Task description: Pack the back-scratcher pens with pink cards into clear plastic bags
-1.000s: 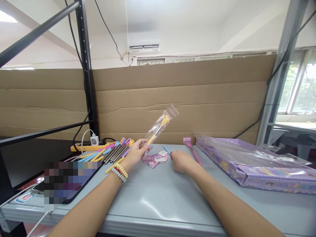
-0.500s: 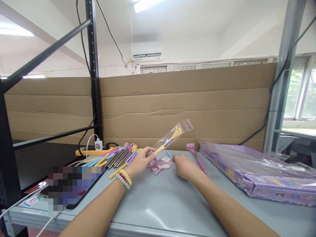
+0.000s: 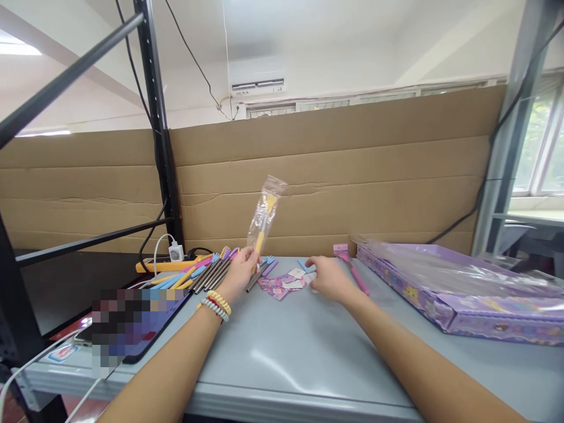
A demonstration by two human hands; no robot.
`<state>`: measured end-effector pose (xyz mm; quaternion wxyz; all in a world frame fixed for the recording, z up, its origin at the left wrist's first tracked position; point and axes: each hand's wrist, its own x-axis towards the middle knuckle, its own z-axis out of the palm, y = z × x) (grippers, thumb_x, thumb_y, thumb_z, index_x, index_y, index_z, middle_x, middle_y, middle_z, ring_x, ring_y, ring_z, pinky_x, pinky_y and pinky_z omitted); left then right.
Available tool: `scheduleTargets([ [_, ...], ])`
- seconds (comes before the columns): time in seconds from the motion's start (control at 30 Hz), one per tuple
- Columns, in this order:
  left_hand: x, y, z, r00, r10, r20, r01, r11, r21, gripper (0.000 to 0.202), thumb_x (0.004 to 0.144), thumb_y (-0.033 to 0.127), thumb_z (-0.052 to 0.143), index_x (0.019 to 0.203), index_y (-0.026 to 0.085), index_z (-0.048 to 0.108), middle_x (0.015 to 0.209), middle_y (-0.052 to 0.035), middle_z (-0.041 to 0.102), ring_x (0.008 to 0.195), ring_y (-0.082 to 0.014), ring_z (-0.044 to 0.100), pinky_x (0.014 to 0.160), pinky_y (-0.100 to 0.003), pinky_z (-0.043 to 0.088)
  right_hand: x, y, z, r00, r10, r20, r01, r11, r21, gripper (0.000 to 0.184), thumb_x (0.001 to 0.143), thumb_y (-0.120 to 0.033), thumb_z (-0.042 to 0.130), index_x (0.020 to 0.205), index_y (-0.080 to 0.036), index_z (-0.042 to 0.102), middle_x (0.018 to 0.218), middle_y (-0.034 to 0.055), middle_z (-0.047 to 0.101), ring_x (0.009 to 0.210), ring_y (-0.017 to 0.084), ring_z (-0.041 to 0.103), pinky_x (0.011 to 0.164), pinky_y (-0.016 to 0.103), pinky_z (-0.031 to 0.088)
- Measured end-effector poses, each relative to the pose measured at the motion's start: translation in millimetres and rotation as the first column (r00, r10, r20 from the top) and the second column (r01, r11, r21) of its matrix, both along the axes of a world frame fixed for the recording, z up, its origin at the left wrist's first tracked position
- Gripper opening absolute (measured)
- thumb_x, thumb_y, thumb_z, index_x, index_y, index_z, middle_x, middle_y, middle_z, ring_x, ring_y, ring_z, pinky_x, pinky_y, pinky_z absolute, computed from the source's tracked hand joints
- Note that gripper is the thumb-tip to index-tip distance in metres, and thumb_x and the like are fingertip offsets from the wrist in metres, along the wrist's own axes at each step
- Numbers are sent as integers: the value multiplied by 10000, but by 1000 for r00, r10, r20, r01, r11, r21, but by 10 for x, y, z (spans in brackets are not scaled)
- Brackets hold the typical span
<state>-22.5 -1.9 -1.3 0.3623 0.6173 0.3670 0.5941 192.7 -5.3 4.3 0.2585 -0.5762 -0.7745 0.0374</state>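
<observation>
My left hand (image 3: 241, 269) is closed around the handle of a yellow back scratcher (image 3: 260, 239), holding it raised and tilted slightly right. A clear plastic bag (image 3: 274, 187) covers its upper part. Small pink and white printed cards (image 3: 282, 284) lie in a loose pile between my hands. My right hand (image 3: 328, 277) is low over the table at the pile's right side, with thumb and forefinger apart beside a pale card. A blue piece (image 3: 304, 266) lies just past its fingertips. To its right is a pink back scratcher (image 3: 356, 273) with a pink card at its top.
Several colourful back scratchers (image 3: 211, 273) with metal shafts are heaped at left, near a yellow power strip (image 3: 152, 266) with a white plug. A dark tablet-like device (image 3: 141, 346), partly blurred out, lies in front. At right stands a purple box (image 3: 493, 320) with clear plastic over it. Cardboard (image 3: 330, 170) walls the back.
The bagged back scratcher has swung from leaning right to nearly upright, moving left with my left hand. The fingers of my right hand have spread from a curled pose. The view has shifted slightly.
</observation>
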Motion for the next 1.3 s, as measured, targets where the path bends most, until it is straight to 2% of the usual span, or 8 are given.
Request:
scheduleTargets([
  [0.13,14,8,-76,953,-22,-301,11,999,-36,230,738,369,541,800,148,540,625,22,508,512,-94,421,490,-223,319,-12,-3,16,973,113,-199,-92,989,115,95,711,-157,512,758,-171,594,808,37,665,762,167,600,659,235,409],
  [0.3,-4,-33,-110,806,149,-573,-64,984,166,180,806,311,435,748,175,537,679,-2,534,628,-142,459,587,-259,328,2,-9,8,866,125,-485,-141,990,4,155,808,-265,417,938,-201,472,691,-3,645,491,138,582,513,239,433],
  [0.4,-63,-61,-90,683,231,-693,-79,967,244,198,829,295,392,762,189,544,683,-16,558,645,-163,470,603,-276,308,22,42,-23,799,170,-577,-204,979,6,179,778,-216,435,956,-203,423,751,2,640,526,133,604,522,231,451],
  [0.6,-128,-79,-60,631,306,-713,-128,947,294,225,835,315,391,711,202,541,649,-24,575,621,-176,492,586,-279,291,88,162,-73,779,184,-599,-172,982,79,225,791,-310,426,984,-195,424,623,-21,579,491,140,548,483,236,411],
  [0.9,-186,-40,-74,572,328,-752,-141,942,304,255,855,337,344,696,203,492,656,-26,567,621,-178,488,579,-279,281,316,265,-24,748,-23,-664,103,991,81,313,817,-469,367,845,-180,482,540,-14,528,416,138,499,415,243,384],
  [1.03,-208,-34,-69,539,336,-772,-136,940,313,257,865,341,319,716,206,479,673,-25,574,641,-182,497,591,-278,286,406,342,-70,680,31,-732,50,995,89,306,796,-387,429,1013,-172,431,727,23,631,417,118,530,394,232,398],
  [1.13,-222,-28,-67,523,339,-782,-134,939,317,271,872,358,309,705,205,459,673,-21,571,645,-177,497,595,-279,288,441,364,-86,655,52,-754,-7,998,63,317,788,-363,456,1036,-165,455,845,60,647,455,118,588,360,203,385],
  [1.3,-234,-18,-59,520,334,-786,-141,941,306,261,870,345,316,696,199,445,654,-9,550,633,-166,487,590,-274,298,465,330,-57,721,-7,-693,33,999,25,368,811,-437,447,988,-148,590,608,15,625,281,66,451,342,201,376],
])
